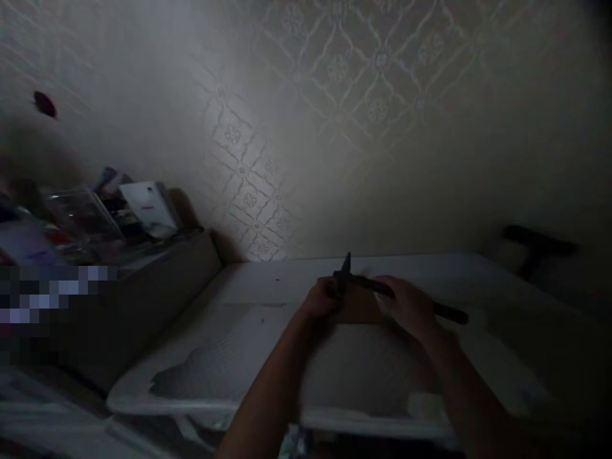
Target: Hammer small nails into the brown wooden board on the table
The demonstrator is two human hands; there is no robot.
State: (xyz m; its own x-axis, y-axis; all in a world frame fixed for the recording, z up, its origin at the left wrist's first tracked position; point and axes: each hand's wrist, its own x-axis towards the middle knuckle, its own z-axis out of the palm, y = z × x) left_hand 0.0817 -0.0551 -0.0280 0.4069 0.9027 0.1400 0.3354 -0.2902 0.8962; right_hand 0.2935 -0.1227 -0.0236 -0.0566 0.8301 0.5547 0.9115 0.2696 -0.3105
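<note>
A dark hammer-like tool (450, 312) lies slantwise above the white table, its head at the left and its handle end at the lower right. My right hand (404, 303) is closed round its handle. By the tool's head is my left hand (322, 298), its fingers curled; whether they grip the head or something small beneath it is too dark to tell. Between the two hands, a flat brown board (359, 309) rests on the table.
The white table (258, 280) stands against a patterned wall. At the left, a cabinet (157, 299) bears a white box (149, 205) and a clear container (83, 213). A grey patterned cloth or mat (205, 376) covers part of the tabletop. A dark T-shaped object (538, 242) is at the right.
</note>
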